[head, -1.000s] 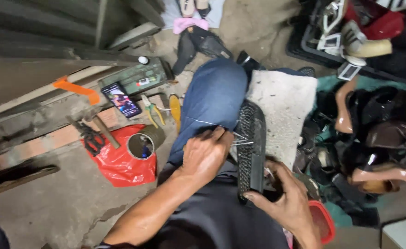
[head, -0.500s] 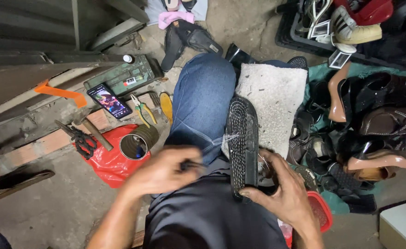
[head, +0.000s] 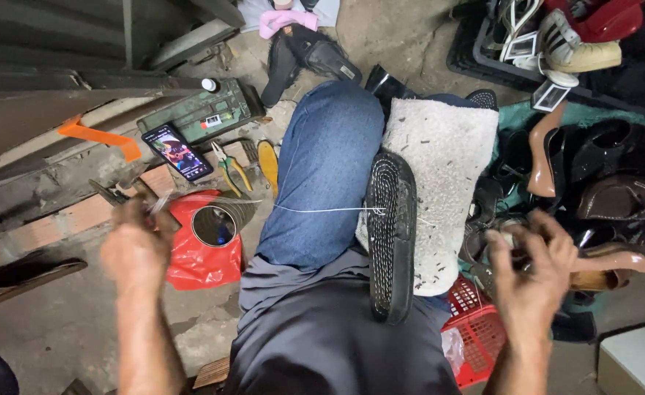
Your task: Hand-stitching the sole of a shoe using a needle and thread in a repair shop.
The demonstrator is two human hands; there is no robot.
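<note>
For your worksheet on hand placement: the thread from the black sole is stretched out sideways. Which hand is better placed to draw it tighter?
Left. The left hand is at the far end of the white thread, stretched from the black sole across the knee. The right hand is away from it, by the shoes; its grip is blurred.

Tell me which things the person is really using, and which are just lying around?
In use: black shoe sole on the lap, white thread pulled taut by the left hand, white cloth pad, right hand.
Lying about: phone, pliers, red bag, shoe pile.
</note>
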